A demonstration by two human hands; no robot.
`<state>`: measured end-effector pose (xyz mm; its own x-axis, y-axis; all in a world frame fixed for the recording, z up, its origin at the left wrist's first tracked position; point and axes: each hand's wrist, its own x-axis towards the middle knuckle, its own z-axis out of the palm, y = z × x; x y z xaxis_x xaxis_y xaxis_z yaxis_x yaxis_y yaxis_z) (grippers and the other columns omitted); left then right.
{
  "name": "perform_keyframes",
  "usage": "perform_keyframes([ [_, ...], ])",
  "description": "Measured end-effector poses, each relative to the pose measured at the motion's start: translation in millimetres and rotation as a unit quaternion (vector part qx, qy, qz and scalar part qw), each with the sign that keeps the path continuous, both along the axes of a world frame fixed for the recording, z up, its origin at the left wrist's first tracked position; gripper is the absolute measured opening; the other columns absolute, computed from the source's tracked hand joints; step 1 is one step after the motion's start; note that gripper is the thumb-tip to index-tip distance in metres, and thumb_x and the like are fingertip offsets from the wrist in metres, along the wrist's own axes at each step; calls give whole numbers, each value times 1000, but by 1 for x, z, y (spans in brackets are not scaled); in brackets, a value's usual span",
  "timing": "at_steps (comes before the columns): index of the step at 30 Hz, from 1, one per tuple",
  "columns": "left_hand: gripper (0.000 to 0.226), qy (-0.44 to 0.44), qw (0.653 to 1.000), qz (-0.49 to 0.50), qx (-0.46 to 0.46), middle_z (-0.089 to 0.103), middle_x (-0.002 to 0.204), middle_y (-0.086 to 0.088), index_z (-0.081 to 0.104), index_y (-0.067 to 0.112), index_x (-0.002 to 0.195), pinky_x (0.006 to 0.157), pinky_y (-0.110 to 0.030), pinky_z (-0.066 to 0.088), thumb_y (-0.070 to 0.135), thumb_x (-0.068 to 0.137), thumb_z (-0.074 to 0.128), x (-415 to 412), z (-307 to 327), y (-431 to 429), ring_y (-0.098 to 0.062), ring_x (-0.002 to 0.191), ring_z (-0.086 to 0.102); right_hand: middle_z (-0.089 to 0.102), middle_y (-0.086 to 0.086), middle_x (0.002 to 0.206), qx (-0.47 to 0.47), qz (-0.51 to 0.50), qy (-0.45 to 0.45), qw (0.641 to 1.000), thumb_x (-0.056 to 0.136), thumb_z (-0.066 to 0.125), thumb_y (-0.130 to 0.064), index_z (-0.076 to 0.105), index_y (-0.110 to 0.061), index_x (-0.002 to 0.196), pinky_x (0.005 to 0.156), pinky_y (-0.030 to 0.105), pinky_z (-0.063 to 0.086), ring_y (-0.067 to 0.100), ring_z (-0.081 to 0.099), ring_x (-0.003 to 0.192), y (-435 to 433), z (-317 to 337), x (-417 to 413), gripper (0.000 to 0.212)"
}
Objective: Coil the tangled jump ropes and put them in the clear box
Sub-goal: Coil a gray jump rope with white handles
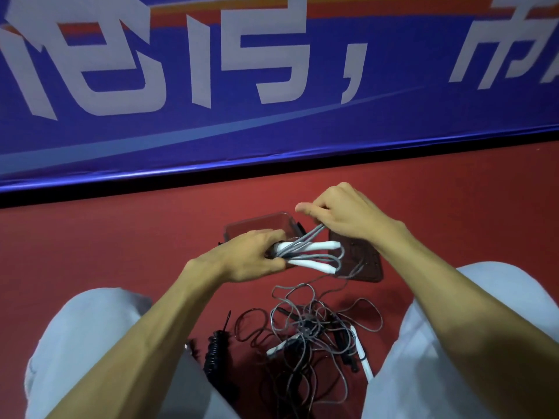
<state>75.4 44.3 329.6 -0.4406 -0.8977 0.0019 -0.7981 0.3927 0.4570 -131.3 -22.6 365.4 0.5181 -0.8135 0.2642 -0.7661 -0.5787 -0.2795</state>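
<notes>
The left hand (251,255) is curled round 1 end of a half-coiled grey jump rope with 2 white handles (314,252), held above the red floor (121,237) just in front of the clear plastic box (257,222). The right hand (341,213) pinches its loops. A loose strand appears to trail into the tangled heap of grey and dark ropes (311,331). Winding on could drag that heap up, or the stiff loops could spring apart.

A red floor (106,237) meets a blue banner (302,131) bearing large pale characters.
</notes>
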Motion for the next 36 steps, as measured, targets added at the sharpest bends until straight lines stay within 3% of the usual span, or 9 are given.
perform_keyframes([
  [4,26,178,978,7,105,49,69,9,54,23,83,58,-24,37,45,69,52,-1,15,7,-6,62,43,54,-1,41,181,-35,-189,965,97,21,-60,65,-14,55,53,23,38,5,51,40,-2,4,4,77],
  [8,32,334,932,61,130,62,79,2,53,27,116,50,-12,38,5,93,50,-3,29,9,2,57,54,37,-1,44,358,-17,-413,837,95,21,-63,46,-16,57,39,18,28,9,34,36,-1,5,10,66],
  [10,53,436,885,91,136,66,85,-3,48,44,127,50,-18,41,3,94,46,-3,31,8,-6,58,58,35,-1,49,429,3,-434,792,93,23,-66,46,-17,67,38,17,24,10,30,39,1,0,14,60],
  [13,53,511,844,107,122,63,85,-5,54,45,130,53,-24,40,7,94,44,1,32,3,-17,60,53,42,3,52,449,27,-349,822,96,23,-61,56,-6,77,38,19,26,12,36,42,-2,-6,13,67],
  [17,28,492,851,151,108,60,77,-6,64,25,117,55,-25,38,13,97,48,2,25,-3,-17,56,49,50,4,56,445,17,-208,871,94,26,-65,58,-8,71,55,28,48,20,57,52,-1,-9,11,69],
  [23,15,420,878,222,62,57,80,-4,54,15,106,49,-24,43,24,96,58,9,16,-10,-11,59,51,62,-1,62,333,39,83,938,97,55,-24,57,-13,71,50,18,42,5,51,45,1,-11,4,29],
  [28,25,316,922,222,2,60,77,0,50,16,106,52,-29,45,19,89,69,19,3,-17,-8,52,52,60,-12,47,247,81,34,965,96,57,-22,57,-14,95,49,12,41,9,61,50,16,5,5,9],
  [33,37,100,971,206,-74,64,102,1,56,21,124,76,-34,48,20,89,68,24,-8,-24,-21,87,60,57,0,74,155,158,127,967,97,52,-22,50,-15,86,70,38,47,22,57,71,30,2,14,13],
  [36,31,-3,987,153,-40,64,103,-5,53,19,118,73,-42,49,25,89,66,23,-13,-24,-28,85,59,54,-4,79,65,180,149,970,95,46,-12,46,-20,83,70,40,46,23,54,77,36,0,17,14],
])
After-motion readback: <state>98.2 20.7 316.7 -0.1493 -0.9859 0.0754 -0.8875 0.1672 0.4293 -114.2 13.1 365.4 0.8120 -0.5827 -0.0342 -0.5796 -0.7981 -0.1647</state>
